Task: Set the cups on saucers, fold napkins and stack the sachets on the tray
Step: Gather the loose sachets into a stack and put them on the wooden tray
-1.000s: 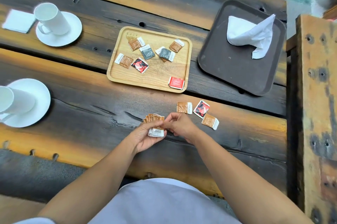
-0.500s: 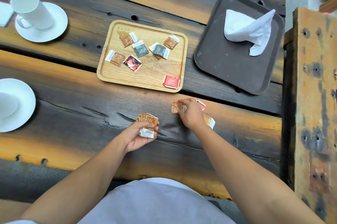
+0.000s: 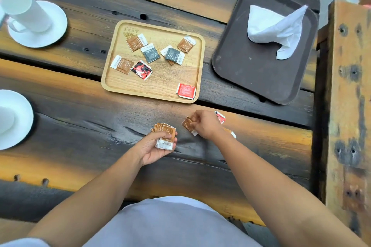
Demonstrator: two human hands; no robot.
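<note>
Pinching a single brown sachet [image 3: 188, 125] at its right edge, the right hand [image 3: 205, 124] has thumb and fingertips pressed together on it; the packet is tilted, long axis running roughly 10 to 4 o'clock, white end toward the person, and whether it is clear of the table [image 3: 84, 138] I cannot tell

Stack of brown sachets [image 3: 165, 135] lies at about 8 o'clock from that packet, near but apart, a strip of dark plank between them. Left hand [image 3: 154, 147] cups the stack from below and left, fingers curled round it, thumb across the white ends; the packets fan slightly at their brown tops, long axis near 12 to 6

Judgement: the coming move turns on that short gap, right hand carrying its packet toward 8 o'clock and turning it upright to match the stack

Two more loose packets partly hidden behind the right hand: a red-and-white sachet [image 3: 220, 118] at its 2 o'clock, another brown one [image 3: 230, 132] at its 4 o'clock

Wooden tray [image 3: 152, 91] sits at 12 o'clock from both hands, well apart, sachets scattered on it unstacked. Dark tray [image 3: 251, 78] with a white napkin [image 3: 275, 27] at 1 o'clock. Two cups on saucers far out at 9 and 10 o'clock
</note>
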